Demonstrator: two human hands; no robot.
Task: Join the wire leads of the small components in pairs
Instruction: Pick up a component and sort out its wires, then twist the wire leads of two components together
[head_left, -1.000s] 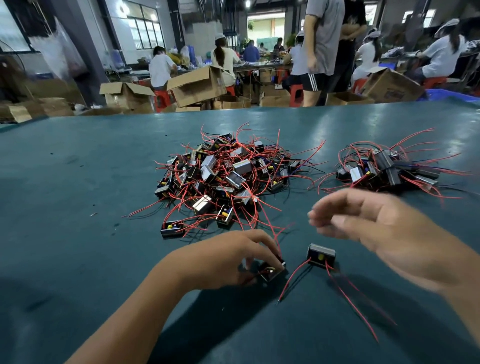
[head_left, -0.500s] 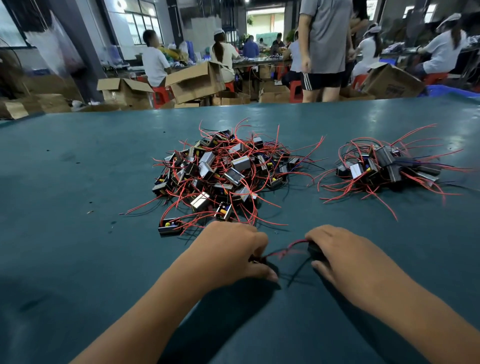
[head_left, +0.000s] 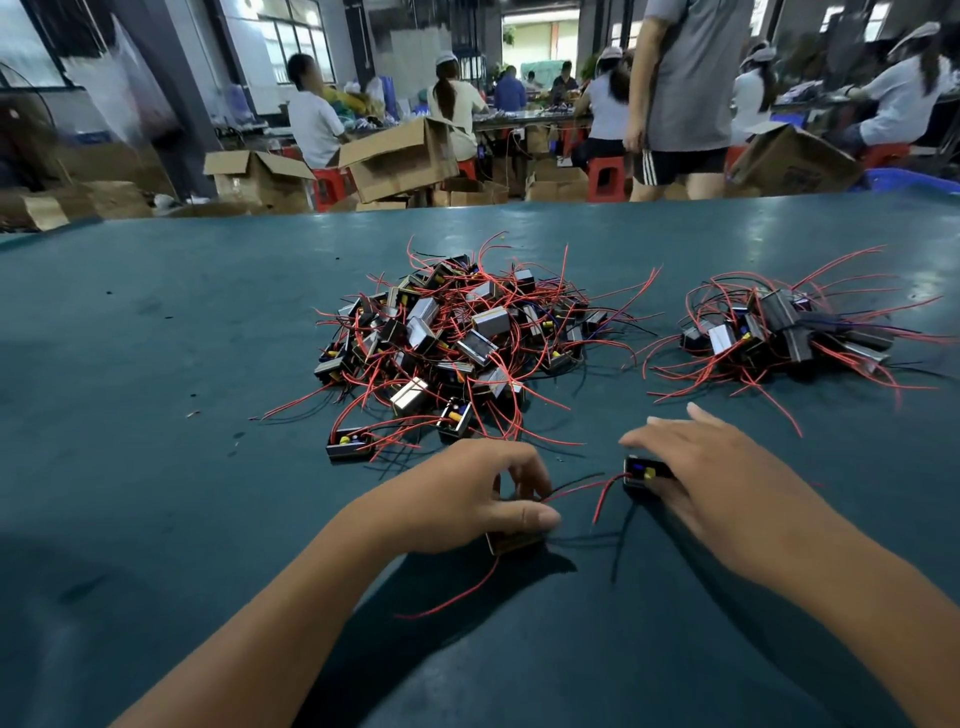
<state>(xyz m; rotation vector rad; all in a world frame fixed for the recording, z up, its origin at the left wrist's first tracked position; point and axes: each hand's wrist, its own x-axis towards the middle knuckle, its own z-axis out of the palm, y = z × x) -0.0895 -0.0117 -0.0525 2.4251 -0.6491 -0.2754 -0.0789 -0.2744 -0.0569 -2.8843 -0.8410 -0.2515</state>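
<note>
- While gripping one boxy component (head_left: 514, 540) against the green table (head_left: 156, 467), the left hand (head_left: 467, 499) is pinching it; its thin leads are looking limp.
- Resting on a second component (head_left: 641, 474), the right hand (head_left: 727, 499) is lying flat, fingers straight; this light piece is best held by its rigid case.

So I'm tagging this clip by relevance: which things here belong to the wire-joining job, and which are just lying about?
Part of the job:
- left hand, gripping a component
- right hand, resting on a second component
- big pile of components with red leads
- smaller pile to the right

Just lying about:
- cardboard boxes beyond the table
- red stools
</note>
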